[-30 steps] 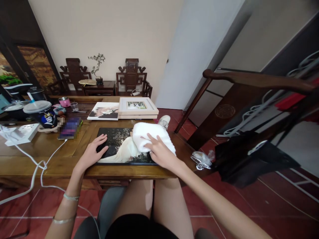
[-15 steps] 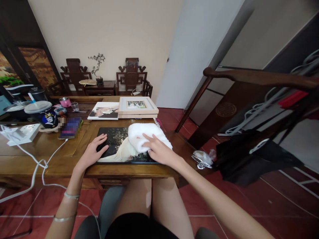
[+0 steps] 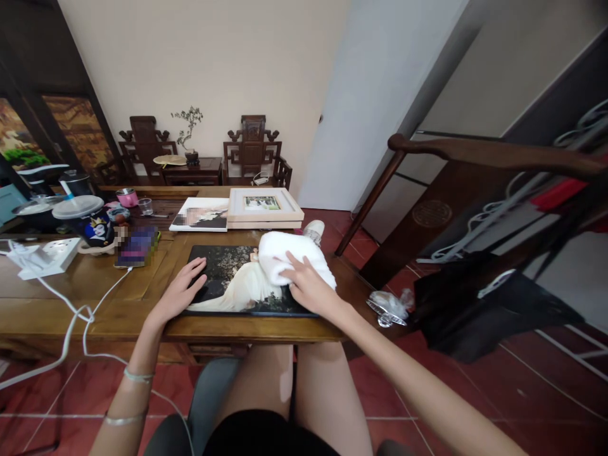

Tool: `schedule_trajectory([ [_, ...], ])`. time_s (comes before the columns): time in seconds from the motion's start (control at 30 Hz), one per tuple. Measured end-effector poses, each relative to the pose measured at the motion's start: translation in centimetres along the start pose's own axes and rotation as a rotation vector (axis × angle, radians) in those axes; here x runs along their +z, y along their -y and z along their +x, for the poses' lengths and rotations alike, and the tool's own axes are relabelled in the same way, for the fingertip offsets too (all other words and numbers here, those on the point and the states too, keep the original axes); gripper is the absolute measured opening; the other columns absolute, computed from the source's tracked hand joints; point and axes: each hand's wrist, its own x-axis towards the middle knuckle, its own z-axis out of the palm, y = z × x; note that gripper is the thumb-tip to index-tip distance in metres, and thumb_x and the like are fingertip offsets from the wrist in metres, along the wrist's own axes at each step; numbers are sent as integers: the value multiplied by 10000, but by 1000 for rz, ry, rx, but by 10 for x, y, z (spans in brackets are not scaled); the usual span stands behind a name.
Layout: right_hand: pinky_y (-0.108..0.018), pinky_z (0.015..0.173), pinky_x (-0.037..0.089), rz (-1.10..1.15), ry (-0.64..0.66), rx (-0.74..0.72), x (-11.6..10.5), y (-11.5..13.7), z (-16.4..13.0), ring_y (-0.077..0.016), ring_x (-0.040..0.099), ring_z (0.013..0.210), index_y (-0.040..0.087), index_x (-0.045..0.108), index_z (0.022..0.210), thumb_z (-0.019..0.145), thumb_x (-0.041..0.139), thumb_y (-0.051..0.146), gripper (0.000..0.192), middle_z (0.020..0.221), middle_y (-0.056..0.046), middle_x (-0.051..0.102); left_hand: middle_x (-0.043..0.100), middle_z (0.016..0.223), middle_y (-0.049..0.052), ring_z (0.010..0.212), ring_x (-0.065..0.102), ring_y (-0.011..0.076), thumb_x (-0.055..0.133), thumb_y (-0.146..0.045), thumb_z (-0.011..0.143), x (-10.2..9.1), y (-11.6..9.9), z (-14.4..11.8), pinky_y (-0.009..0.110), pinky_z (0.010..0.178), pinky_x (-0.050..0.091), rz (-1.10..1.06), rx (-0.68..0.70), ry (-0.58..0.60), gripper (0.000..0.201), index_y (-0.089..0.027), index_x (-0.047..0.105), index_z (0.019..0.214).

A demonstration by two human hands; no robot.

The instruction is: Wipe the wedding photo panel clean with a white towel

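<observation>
A dark photo panel [image 3: 223, 269] showing a figure in a white dress lies flat on the wooden table [image 3: 71, 297] in front of me. My left hand [image 3: 183, 292] rests flat on the panel's left edge, fingers spread. A bunched white cloth [image 3: 292, 253] sits on the panel's right part. My right hand [image 3: 308, 288] presses down on the cloth's near side.
Behind the panel lie a light wooden picture frame [image 3: 263, 206] and a photo print [image 3: 199, 214]. To the left are a phone [image 3: 137, 247], a lidded cup [image 3: 88, 221], a power strip [image 3: 47, 256] and white cables. A dark wooden chair [image 3: 475, 190] stands at the right.
The cloth under my right hand slid left across the panel, then back toward the right. My left hand stayed on the panel's left edge.
</observation>
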Motion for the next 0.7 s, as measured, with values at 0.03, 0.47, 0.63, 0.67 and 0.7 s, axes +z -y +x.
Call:
schedule_trajectory([
  [0.03,-613,1086,180,18,12,-27,-1,7,-16,-310,162,1401,133,635,1069,643,370,-32,528,1444,-103,397,383,1459,76,1360,318,218,372,-530,894,0,0,0,418,1132,211,-3,-19,4,560,-199,478,1333],
  [0.47,-539,1144,140,188,108,-234,-26,14,-59,-218,180,1402,189,662,869,555,356,-45,497,1417,-25,439,368,1467,90,1360,312,219,347,-489,914,4,11,2,433,1136,212,105,106,-3,548,-180,441,1357],
  [0.63,-537,1116,200,117,54,-135,-13,-22,11,-262,276,1368,118,657,1012,618,363,-35,515,1253,-132,595,378,1459,103,1356,318,211,363,-466,914,4,12,2,420,1137,216,98,112,-6,543,-154,447,1350],
  [0.67,-534,1102,230,104,54,-117,-12,-27,25,-274,304,1355,116,656,1036,630,366,-33,520,1218,-129,620,378,1459,106,1355,319,211,366,-465,914,4,12,2,418,1137,215,97,111,-6,545,-147,447,1349],
  [0.7,-516,1088,265,96,40,-97,-11,-31,39,-277,335,1341,125,656,1051,638,368,-33,527,1187,-116,641,378,1458,107,1355,320,211,365,-465,915,4,12,2,416,1138,214,95,108,-8,546,-142,449,1347],
])
